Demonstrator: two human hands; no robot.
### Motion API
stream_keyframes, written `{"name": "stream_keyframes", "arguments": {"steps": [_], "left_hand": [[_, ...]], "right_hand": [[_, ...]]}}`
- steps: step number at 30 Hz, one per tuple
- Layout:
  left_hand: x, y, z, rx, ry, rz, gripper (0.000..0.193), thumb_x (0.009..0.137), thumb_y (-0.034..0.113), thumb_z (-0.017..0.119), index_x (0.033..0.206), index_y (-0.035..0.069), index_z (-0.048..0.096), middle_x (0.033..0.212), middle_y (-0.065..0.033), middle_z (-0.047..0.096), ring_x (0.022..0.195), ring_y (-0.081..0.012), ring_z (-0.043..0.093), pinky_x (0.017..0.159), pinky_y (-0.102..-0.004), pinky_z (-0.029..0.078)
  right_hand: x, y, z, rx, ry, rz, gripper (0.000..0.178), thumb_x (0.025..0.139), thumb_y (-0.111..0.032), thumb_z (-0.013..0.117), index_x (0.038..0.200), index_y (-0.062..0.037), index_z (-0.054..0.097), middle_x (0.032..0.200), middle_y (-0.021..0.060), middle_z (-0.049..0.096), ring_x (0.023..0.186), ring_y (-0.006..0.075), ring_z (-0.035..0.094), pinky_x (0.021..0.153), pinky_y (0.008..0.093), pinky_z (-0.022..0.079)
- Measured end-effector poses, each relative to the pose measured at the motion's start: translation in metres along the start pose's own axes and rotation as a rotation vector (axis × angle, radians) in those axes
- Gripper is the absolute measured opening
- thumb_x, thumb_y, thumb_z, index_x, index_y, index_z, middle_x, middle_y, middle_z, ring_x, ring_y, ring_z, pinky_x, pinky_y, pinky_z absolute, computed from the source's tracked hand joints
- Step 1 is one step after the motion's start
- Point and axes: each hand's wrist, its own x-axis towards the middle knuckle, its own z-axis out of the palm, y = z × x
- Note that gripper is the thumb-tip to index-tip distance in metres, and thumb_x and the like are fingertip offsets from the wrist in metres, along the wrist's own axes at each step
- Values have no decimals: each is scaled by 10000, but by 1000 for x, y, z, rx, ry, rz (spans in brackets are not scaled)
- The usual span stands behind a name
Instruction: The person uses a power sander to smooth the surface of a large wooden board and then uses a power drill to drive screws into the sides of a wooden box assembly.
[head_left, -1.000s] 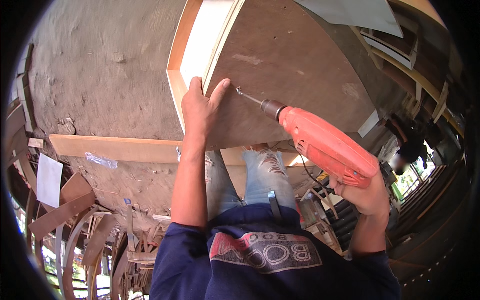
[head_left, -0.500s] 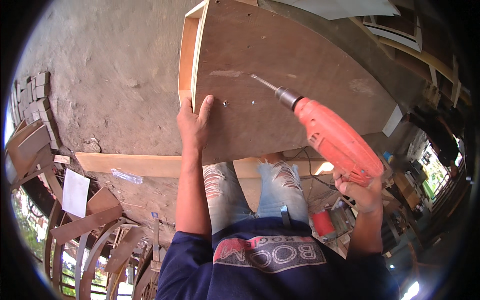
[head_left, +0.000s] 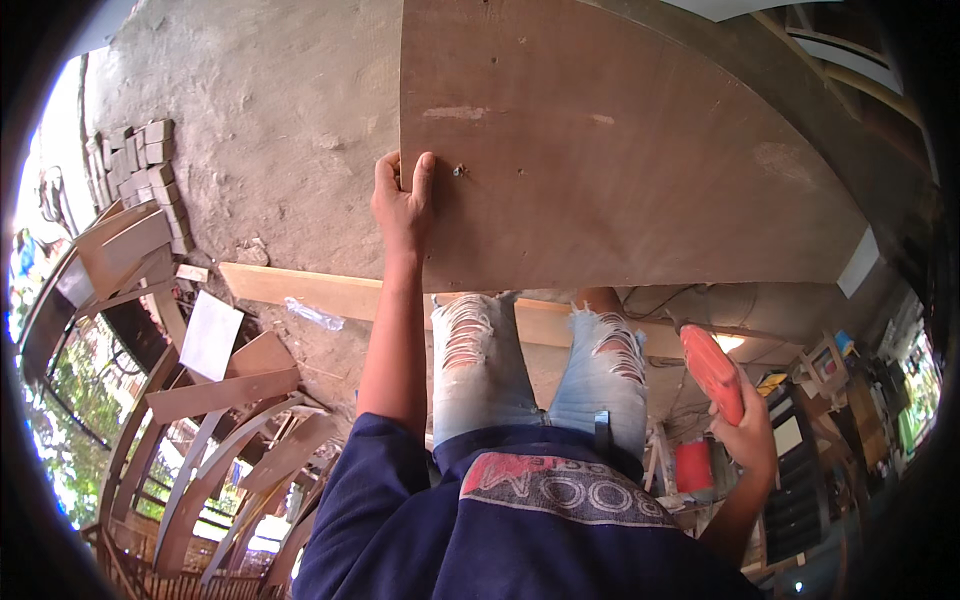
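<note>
My left hand (head_left: 403,202) grips the left edge of a large brown plywood panel (head_left: 620,150), fingers wrapped over its edge beside a screw (head_left: 459,170) set in the face. My right hand (head_left: 748,432) hangs low at my right side, holding an orange power drill (head_left: 712,372) away from the panel. The panel stands in front of my knees, above my torn light jeans (head_left: 540,370).
A long pale wooden plank (head_left: 300,290) lies on the concrete floor below the panel. Curved wooden slats and boards (head_left: 210,440) are stacked at lower left, small blocks (head_left: 135,170) at upper left. A red can (head_left: 692,466) and cluttered shelves stand at right.
The drill has come off the panel and dropped down to my right side. My left hand stays on the panel's left edge; the view has shifted so the panel's face fills the top.
</note>
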Motion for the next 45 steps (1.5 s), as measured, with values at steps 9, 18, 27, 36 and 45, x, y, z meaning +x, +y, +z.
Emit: {"name": "stream_keyframes", "arguments": {"steps": [9,18,27,36,45], "left_hand": [[17,-33,-2,29,-30,93,451,1034,452,721,1061,2,696,938,-116,739,868,-179,651,802,-365,532],[21,-32,-4,168,-13,147,523,1063,500,651,1124,-15,722,1040,-152,775,967,-243,707,879,-386,539],[32,-45,-9,188,-53,83,613,1066,564,609,1101,-34,740,942,-106,745,899,-191,654,837,-374,526],[27,-41,-11,52,-151,-24,628,1077,570,588,1085,-37,747,945,-41,703,916,-134,587,835,-326,494],[28,-53,-18,-329,-282,-167,670,1105,578,511,1274,-43,701,1235,-89,692,1125,-152,604,993,-333,480]], "right_hand": [[183,217,37,-297,7,448,373,848,-51,658,1217,-17,619,727,77,659,535,199,674,466,351,507],[289,385,71,-166,207,367,280,908,-163,684,1135,1,666,821,154,734,683,278,777,575,436,594],[362,442,58,-373,517,245,284,1008,-248,608,1086,10,698,1115,286,733,1104,495,689,938,569,553],[383,395,24,-302,553,211,361,1003,-298,676,1197,6,672,1178,278,721,1140,482,670,994,549,529],[296,73,221,1699,-30,50,1021,936,-850,499,1669,-166,304,1662,122,385,1532,361,352,1250,606,302]]}}
